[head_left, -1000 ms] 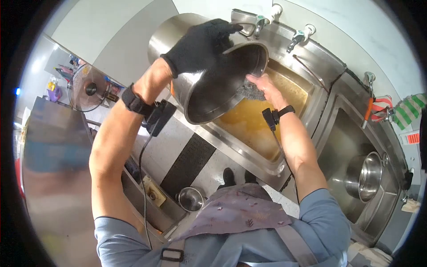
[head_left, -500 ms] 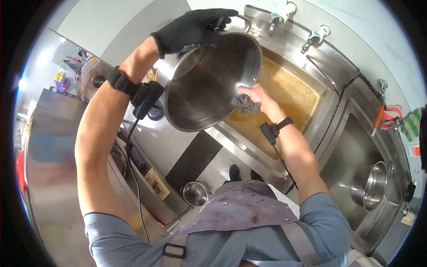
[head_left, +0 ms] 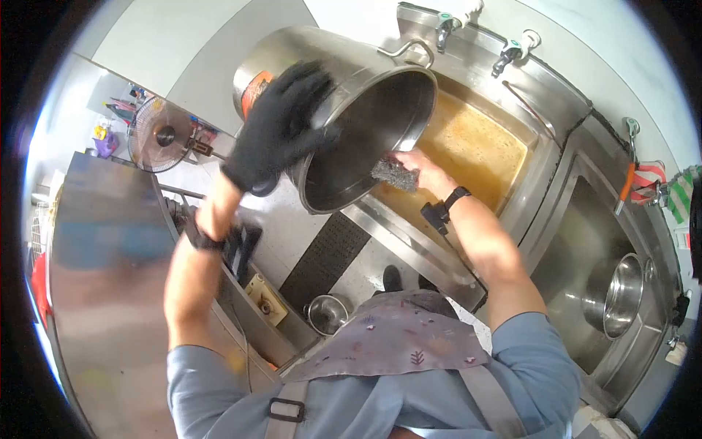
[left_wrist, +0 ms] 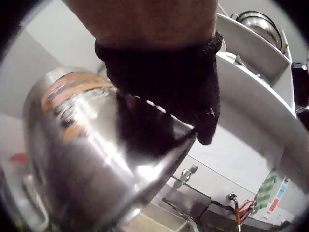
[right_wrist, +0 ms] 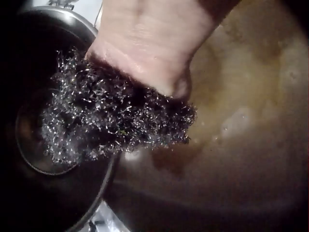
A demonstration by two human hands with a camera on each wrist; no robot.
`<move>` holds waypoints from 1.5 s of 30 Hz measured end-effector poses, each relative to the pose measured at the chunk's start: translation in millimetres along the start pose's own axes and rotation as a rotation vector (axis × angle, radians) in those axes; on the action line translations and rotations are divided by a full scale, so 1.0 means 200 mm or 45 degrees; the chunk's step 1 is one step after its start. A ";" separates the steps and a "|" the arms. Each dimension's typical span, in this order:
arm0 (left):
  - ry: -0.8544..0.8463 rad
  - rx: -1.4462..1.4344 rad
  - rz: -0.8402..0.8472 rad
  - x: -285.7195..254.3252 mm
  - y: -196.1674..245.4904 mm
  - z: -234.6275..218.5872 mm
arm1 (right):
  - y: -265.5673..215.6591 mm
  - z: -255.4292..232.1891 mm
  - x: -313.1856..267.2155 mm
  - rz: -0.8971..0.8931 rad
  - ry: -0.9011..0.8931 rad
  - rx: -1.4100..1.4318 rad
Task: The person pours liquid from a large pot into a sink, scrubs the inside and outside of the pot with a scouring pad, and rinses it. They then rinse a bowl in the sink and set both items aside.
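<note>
A large steel pot (head_left: pixel 344 67) lies tipped over the sink's edge, its dark mouth facing down to the right. In a black glove, my left hand (head_left: pixel 278 132) is at the pot's outer side, fingers extended and the thumb by the rim; the left wrist view shows the glove (left_wrist: pixel 159 82) against the shiny wall. My bare right hand (head_left: pixel 428 172) grips a steel wool scourer (head_left: pixel 395 175) just at the mouth. Up close in the right wrist view, the scourer (right_wrist: pixel 116 116) overlaps the pot's rim, and the fingertips are hidden behind it.
Brownish water (head_left: pixel 475 146) fills the sink below. Two taps (head_left: pixel 446 33) stick out behind it. A second sink at right holds a smaller steel pot (head_left: pixel 621 296). At left are a fan (head_left: pixel 161 135) and a steel counter (head_left: pixel 110 293); a small pot (head_left: pixel 327 314) sits low near the feet.
My left hand has moved from the pot's upper rim by the handle down its left side. The pot has turned, showing more outer wall. My right hand has shifted slightly left with the scourer.
</note>
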State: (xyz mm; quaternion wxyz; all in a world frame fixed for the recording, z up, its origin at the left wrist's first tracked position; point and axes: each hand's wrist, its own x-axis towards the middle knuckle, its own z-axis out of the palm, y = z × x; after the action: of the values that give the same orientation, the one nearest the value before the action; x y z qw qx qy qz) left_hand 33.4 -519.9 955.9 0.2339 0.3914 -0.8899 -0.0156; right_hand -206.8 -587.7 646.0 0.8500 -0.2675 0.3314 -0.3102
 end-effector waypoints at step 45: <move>0.596 -0.006 -1.190 -0.49 0.42 0.64 | -0.62 0.30 -0.24 -1.148 0.602 -2.412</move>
State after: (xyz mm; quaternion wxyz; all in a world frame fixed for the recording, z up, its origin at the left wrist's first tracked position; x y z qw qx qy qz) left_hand -22.2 -413.2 820.1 0.3955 0.7393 -0.5440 -0.0324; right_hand -234.5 -620.7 786.2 0.0185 -0.8481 0.4636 -0.2559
